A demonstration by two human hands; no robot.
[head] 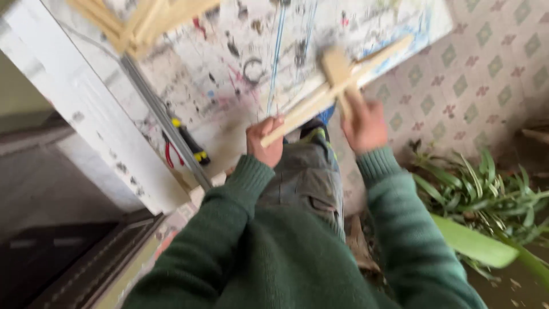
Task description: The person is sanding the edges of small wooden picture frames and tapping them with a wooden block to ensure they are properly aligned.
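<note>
Two hands work at one long wooden strip (320, 100) that slants from about 7 o'clock up toward 1 o'clock across the middle of the view. The left hand (265, 142) is clamped around the strip's lower end, fingers curled over it, just above a raised knee in grey trousers (306, 171). The right hand (364, 125), at about 1 o'clock from the left, grips the handle of a wooden mallet (338, 71) whose pale head lies across the strip, though motion blur hides whether head and strip touch. Both arms wear green knitted sleeves (394, 212). Behind the strip lies a paint-spattered white surface (229, 63) with blue lines running down it. At about 9 o'clock from the left hand, red-handled pliers (170, 153) and a black-and-yellow tool (190, 142) rest near the surface's metal edge. More pale wooden slats (134, 23) show at 11 o'clock. Patterned floor tiles (474, 74) fill the 2 o'clock side, and green leafy plants (486, 194) spread at 4 o'clock.
</note>
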